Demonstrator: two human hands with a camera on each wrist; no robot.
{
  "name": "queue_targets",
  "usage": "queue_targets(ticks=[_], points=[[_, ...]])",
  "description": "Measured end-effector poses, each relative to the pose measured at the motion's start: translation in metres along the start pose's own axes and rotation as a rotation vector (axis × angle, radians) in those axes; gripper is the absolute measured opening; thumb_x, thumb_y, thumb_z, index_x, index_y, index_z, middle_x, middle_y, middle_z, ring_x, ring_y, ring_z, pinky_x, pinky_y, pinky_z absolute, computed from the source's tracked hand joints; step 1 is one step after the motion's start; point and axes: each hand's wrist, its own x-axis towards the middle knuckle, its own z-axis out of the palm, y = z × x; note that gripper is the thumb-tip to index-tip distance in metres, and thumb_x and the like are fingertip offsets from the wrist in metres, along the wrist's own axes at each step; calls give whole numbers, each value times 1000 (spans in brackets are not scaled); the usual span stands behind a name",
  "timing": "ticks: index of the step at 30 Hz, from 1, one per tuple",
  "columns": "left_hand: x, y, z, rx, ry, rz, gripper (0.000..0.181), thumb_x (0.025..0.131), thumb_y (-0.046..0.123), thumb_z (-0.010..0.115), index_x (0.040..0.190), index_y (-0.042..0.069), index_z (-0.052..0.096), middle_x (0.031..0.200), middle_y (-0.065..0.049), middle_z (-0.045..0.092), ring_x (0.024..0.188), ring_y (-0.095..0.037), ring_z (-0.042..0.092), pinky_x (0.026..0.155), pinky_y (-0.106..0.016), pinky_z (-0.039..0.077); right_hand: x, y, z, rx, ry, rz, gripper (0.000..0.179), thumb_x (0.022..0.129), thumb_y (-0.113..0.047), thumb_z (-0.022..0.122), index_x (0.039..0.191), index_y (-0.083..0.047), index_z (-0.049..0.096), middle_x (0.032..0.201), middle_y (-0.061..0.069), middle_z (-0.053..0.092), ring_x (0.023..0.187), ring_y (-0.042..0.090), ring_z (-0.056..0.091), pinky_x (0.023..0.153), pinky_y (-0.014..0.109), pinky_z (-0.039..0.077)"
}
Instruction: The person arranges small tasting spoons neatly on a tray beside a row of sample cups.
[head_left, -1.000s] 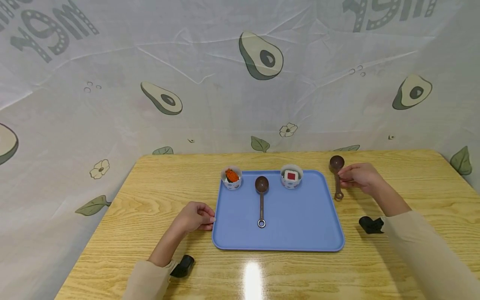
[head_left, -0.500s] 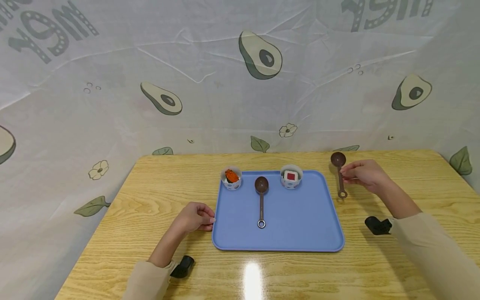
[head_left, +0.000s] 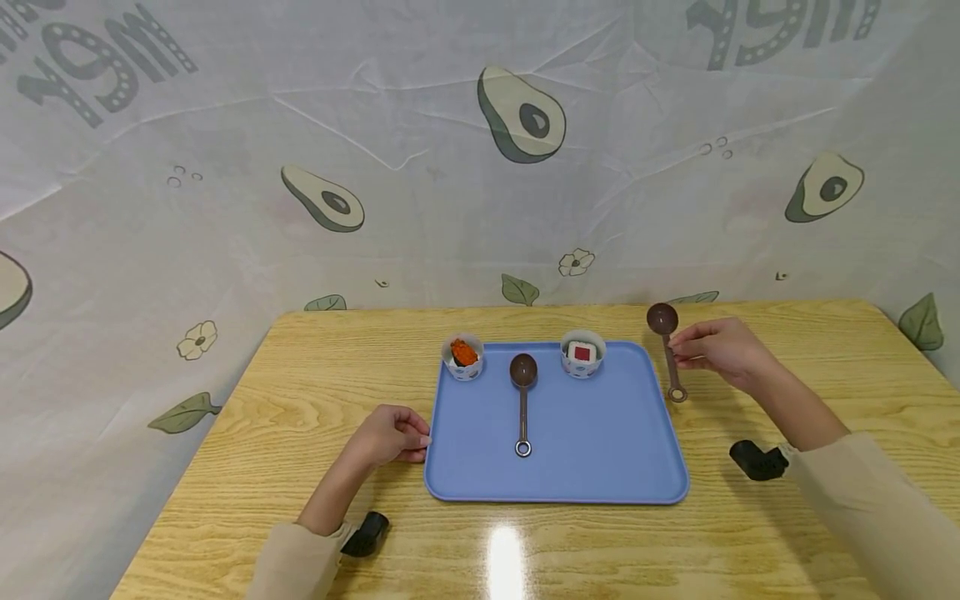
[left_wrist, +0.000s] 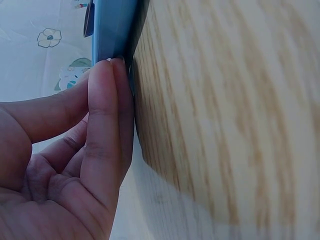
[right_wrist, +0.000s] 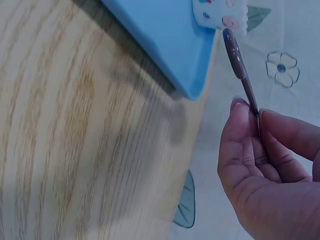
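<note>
My right hand [head_left: 723,352] pinches the handle of a brown measuring spoon [head_left: 662,319] between thumb and fingertips, just off the tray's right edge. Its round bowl points to the back and its ring end to the front. In the right wrist view, the spoon [right_wrist: 234,55] appears edge-on and raised above the table. My left hand [head_left: 390,435] grips the left rim of the blue tray [head_left: 600,454]; in the left wrist view, the fingertips meet at the tray's edge [left_wrist: 112,32]. A second brown measuring spoon [head_left: 523,369] lies on the tray, ring end towards the front.
At the tray's back left corner stands a small paper cup [head_left: 465,371] with orange-topped sushi. Another cup [head_left: 581,367] at the back right holds a white piece with a red centre. Behind the wooden table [head_left: 337,350] hangs a curtain [head_left: 427,208] printed with avocados.
The measuring spoon in my right hand first went right and slightly back, then came left towards the tray's back right corner. My left hand and the tray stay put.
</note>
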Motion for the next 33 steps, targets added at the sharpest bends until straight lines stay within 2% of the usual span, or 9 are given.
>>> queue_targets(ticks=[10,19,27,33], points=[[-1,2,0,4,5,-14,8,83,-13,57,90,-15,55,68,-10,54,58,-15,59,59,-29,56,-6,-3,13,-42,-44,-32,24,92,5,46,108,22,50,87,8,61,75,11,61,79,37,53],[-1,5,-1,10,9,-26,8,83,-13,57,91,-14,55,69,-11,55,58,-15,59,59,-29,56,-9,-1,22,-55,-69,-5,22,92,4,47,106,19,54,91,9,61,77,12,61,79,37,53],[0,2,0,11,10,-15,8,83,-13,57,91,-14,55,69,-11,54,59,-16,59,59,-30,56,-10,7,34,-11,-63,17,19,88,6,52,101,20,56,85,6,61,74,13,61,73,32,55],[0,0,0,9,7,-8,7,83,-13,57,89,-14,55,68,-10,54,58,-15,59,59,-30,56,-9,14,41,-13,-67,32,20,88,5,54,100,20,57,87,7,62,74,14,61,71,31,55]])
